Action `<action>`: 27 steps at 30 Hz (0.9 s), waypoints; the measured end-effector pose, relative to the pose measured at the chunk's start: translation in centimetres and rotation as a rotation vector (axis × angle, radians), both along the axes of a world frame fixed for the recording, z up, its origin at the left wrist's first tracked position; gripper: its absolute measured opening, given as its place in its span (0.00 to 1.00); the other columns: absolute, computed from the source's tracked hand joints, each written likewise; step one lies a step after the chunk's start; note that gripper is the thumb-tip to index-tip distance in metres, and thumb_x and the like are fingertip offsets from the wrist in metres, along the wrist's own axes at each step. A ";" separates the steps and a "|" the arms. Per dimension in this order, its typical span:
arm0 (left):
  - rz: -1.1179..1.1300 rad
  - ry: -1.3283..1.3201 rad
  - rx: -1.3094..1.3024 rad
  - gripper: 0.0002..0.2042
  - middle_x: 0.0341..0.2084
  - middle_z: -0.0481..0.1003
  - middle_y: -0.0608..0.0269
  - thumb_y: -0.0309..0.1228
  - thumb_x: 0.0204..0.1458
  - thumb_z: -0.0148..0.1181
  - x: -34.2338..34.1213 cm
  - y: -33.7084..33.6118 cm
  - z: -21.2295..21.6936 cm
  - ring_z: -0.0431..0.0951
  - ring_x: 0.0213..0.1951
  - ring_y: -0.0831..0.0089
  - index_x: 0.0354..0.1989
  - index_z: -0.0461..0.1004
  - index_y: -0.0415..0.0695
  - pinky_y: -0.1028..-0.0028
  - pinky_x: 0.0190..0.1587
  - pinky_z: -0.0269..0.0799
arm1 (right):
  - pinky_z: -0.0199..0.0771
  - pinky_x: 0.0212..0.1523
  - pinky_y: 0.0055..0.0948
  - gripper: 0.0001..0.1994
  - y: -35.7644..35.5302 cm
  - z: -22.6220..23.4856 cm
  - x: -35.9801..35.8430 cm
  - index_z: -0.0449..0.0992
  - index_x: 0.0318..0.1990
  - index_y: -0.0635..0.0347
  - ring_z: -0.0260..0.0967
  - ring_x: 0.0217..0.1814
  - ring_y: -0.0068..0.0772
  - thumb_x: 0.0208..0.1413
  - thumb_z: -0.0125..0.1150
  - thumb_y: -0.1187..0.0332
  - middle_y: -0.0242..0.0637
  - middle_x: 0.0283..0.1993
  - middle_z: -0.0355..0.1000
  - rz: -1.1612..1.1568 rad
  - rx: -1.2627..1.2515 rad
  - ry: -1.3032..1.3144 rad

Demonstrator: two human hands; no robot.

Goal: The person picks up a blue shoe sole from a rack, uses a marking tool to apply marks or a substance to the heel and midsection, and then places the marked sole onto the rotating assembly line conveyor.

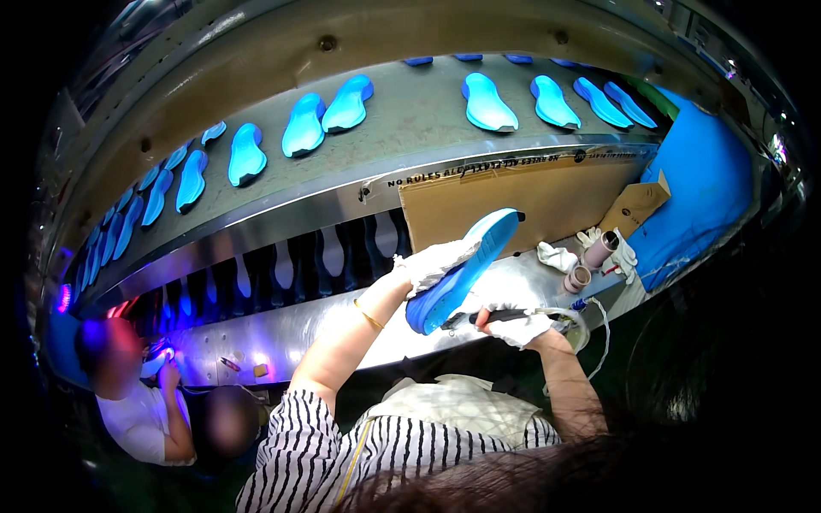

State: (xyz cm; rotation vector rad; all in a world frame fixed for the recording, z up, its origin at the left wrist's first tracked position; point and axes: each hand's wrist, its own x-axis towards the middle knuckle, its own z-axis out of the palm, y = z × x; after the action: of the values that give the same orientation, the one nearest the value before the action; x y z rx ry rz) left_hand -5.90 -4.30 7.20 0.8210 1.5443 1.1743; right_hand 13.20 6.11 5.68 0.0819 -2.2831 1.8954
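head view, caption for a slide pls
Gloved left hand holds a blue shoe sole, right hand a black-handled tool, before a belt carrying more soles.

"What's toward the right end of the counter [286, 332]?"

"Two pink cylinders [600, 250], beside a crumpled white cloth [558, 257]. Behind the cloth stands a brown cardboard sheet [564, 197], and a large blue panel [705, 192] rises at the far right."

"And toward the left?"

"A small yellow block [261, 370] lies there. Past it is a co-worker [178, 427] in a white shirt [132, 427]."
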 end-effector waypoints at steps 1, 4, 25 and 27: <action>0.008 -0.021 0.007 0.32 0.37 0.73 0.58 0.57 0.51 0.50 0.1 -0.1 0.1 0.73 0.35 0.77 0.51 0.67 0.39 0.77 0.37 0.71 | 0.69 0.36 0.26 0.05 0.3 0.2 0.0 0.74 0.28 0.58 0.69 0.35 0.28 0.44 0.61 0.80 0.32 0.29 0.69 0.024 -0.056 -0.010; -0.024 -0.149 0.069 0.29 0.37 0.72 0.59 0.54 0.53 0.50 0.1 -0.8 0.5 0.72 0.35 0.78 0.50 0.67 0.39 0.77 0.37 0.71 | 0.69 0.34 0.23 0.04 0.3 1.4 -0.6 0.74 0.24 0.62 0.69 0.29 0.25 0.37 0.60 0.79 0.35 0.26 0.71 -0.138 -0.081 0.137; 0.100 -1.191 0.409 0.28 0.44 0.72 0.49 0.51 0.55 0.47 4.7 -4.4 -5.3 0.75 0.45 0.60 0.54 0.64 0.38 0.61 0.47 0.72 | 0.69 0.28 0.20 0.11 0.1 -1.2 0.8 0.68 0.30 0.61 0.69 0.25 0.22 0.41 0.67 0.75 0.34 0.24 0.71 -0.720 0.140 0.230; 0.134 -1.083 0.475 0.28 0.45 0.72 0.50 0.50 0.55 0.47 6.1 -3.7 -5.9 0.74 0.46 0.60 0.55 0.63 0.39 0.62 0.50 0.71 | 0.70 0.28 0.19 0.12 0.4 -0.9 -0.4 0.67 0.30 0.61 0.70 0.25 0.22 0.42 0.67 0.75 0.35 0.25 0.71 -0.794 0.154 0.319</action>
State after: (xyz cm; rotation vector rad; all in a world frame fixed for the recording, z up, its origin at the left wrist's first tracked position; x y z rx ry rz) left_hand 0.16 -8.03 1.32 0.2384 0.4314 1.7132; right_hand 12.84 6.50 4.83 -0.4105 -1.8371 1.1985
